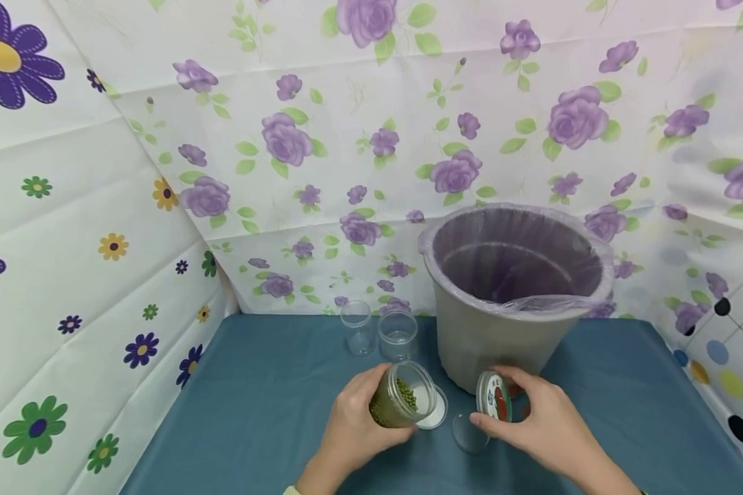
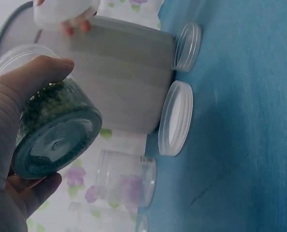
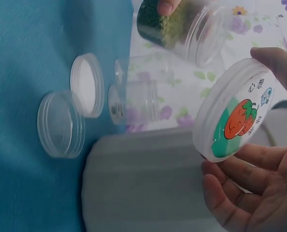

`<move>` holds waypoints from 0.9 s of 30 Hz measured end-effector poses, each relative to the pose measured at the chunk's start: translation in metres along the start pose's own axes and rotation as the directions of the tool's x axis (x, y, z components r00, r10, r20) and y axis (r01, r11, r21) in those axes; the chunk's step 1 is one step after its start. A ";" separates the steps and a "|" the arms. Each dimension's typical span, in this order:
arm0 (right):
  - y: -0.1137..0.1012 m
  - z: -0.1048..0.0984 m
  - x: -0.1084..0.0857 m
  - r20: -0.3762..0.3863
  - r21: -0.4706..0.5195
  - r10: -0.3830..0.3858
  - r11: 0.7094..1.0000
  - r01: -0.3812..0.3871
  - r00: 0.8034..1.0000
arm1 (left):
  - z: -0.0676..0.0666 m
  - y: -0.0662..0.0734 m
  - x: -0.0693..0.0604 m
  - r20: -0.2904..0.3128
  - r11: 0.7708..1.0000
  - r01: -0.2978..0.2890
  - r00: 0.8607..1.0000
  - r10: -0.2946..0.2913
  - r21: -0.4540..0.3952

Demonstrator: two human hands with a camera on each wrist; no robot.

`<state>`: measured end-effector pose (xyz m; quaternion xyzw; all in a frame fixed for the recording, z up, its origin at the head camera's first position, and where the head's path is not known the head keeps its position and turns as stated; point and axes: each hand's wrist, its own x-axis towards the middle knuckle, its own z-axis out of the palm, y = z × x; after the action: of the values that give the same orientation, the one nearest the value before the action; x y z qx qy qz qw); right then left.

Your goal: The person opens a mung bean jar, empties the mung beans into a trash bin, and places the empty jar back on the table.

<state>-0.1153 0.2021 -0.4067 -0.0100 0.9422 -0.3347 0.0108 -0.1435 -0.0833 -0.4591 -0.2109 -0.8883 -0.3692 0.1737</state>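
Note:
A clear plastic jar point(image 1: 380, 405) holding small green beans point(image 1: 406, 394) is gripped in my left hand point(image 1: 349, 423), off the table. It is tilted with its open mouth toward the right, and the beans lie toward its base. My right hand point(image 1: 547, 419) pinches a round jar lid point(image 3: 237, 111) by its edge, thumb on one side and fingers on the other. The lid's label shows a red fruit on white and green. Jar and lid are apart. Below them on the table lie a white-lined lid point(image 2: 176, 118) and a clear lid point(image 3: 61, 125).
A large grey bin point(image 1: 501, 344) with a purple liner point(image 1: 514, 254) stands right behind my right hand. Two clear uncovered jars stand to its left, a narrower one point(image 1: 358, 333) and a wider one point(image 1: 398, 337). Blue cloth point(image 1: 254, 412) covers the table, against a flowered backdrop point(image 1: 235, 137).

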 end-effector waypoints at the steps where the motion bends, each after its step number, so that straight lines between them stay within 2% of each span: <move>1: 0.002 -0.001 -0.001 0.012 0.013 0.015 1.000 -0.016 1.000 | -0.001 -0.001 0.000 -0.003 1.000 0.008 1.000 -0.008 -0.003; 8: 0.032 -0.003 0.000 0.083 0.148 0.099 0.983 -0.111 0.992 | -0.005 -0.006 -0.001 -0.012 0.999 0.048 0.999 -0.048 -0.009; 11: 0.047 -0.002 0.001 0.110 0.170 0.126 0.975 -0.143 0.986 | -0.006 -0.009 -0.003 -0.022 0.998 0.055 0.998 -0.056 -0.004; 18: 0.065 -0.004 0.006 0.185 0.155 0.174 0.967 -0.204 0.967 | -0.007 -0.011 -0.005 -0.026 0.998 0.065 0.998 -0.064 0.019; 27: 0.084 0.003 0.011 0.156 0.112 0.211 0.967 -0.229 0.965 | -0.008 -0.012 -0.005 -0.016 0.998 0.053 0.998 -0.053 0.029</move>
<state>-0.1273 0.2645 -0.4623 0.0715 0.9107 -0.3900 0.1159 -0.1441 -0.0975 -0.4627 -0.1818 -0.8975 -0.3623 0.1735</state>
